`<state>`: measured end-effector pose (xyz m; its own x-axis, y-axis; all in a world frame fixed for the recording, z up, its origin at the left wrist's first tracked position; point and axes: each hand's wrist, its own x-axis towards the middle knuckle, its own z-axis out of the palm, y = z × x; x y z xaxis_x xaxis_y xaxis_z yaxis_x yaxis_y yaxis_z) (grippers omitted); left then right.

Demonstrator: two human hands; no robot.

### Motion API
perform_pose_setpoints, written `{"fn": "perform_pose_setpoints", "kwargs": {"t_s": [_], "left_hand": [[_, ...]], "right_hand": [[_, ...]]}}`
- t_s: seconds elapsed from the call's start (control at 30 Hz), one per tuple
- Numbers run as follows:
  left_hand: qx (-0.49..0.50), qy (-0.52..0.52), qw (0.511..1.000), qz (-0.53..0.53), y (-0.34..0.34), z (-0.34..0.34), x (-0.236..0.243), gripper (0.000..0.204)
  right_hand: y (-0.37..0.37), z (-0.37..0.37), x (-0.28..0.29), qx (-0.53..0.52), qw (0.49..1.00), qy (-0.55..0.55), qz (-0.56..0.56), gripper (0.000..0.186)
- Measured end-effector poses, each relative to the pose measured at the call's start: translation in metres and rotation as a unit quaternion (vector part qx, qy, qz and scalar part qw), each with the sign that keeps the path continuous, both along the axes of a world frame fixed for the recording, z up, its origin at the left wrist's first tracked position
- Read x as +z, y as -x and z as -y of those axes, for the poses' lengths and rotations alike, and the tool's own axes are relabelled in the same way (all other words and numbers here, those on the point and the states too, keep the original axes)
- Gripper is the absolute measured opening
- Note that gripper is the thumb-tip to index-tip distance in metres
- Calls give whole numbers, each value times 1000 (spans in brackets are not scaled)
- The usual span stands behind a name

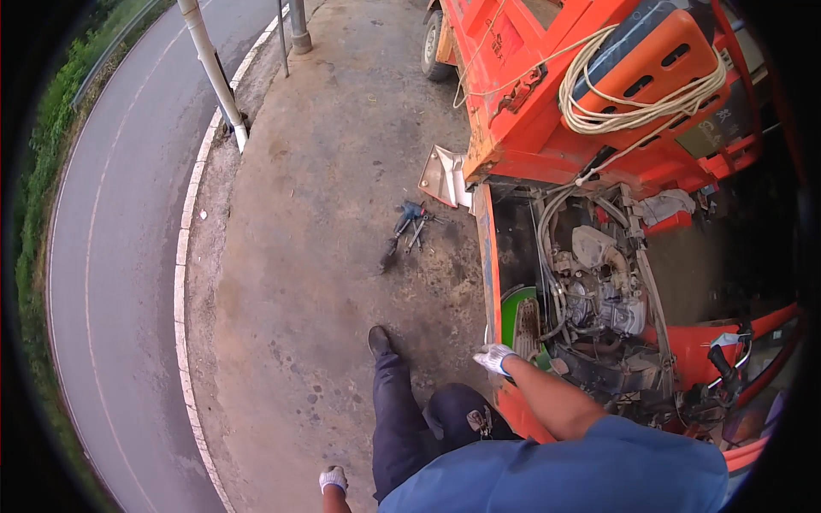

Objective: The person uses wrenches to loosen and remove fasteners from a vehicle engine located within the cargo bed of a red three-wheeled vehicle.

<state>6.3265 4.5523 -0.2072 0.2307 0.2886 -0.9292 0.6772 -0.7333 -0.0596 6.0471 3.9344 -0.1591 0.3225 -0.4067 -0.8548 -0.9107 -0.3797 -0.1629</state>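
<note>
My right hand (494,357), in a white glove, grips the edge of the orange side panel (492,286) beside a green curved part (511,321). To its right is the exposed, dusty engine (603,299) of an orange three-wheeled cargo vehicle (530,137), with hoses and cables around it. My left hand (333,479), also gloved, hangs at the bottom with curled fingers; whether it holds anything is unclear.
Tools (406,231) lie on the stained concrete (316,214) near a pale angular panel (440,175). Coiled rope (599,115) hangs on the cargo bed. A white pole (209,68) and curb (181,282) border the road (111,274) at left. A handlebar (725,366) is at lower right.
</note>
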Motion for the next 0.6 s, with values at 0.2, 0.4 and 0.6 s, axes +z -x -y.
{"fn": "perform_pose_setpoints", "kwargs": {"t_s": [0.2,0.4,0.6], "left_hand": [[-442,105,831,320,-185,358,73,32],[-562,217,720,343,-234,639,-75,55],[-619,206,674,347,-197,794,-256,82]], "right_hand": [[-137,159,-69,-137,990,36,-4,64],[-228,359,-333,-83,977,194,-25,46],[-272,508,-461,28,937,347,7,26]]}}
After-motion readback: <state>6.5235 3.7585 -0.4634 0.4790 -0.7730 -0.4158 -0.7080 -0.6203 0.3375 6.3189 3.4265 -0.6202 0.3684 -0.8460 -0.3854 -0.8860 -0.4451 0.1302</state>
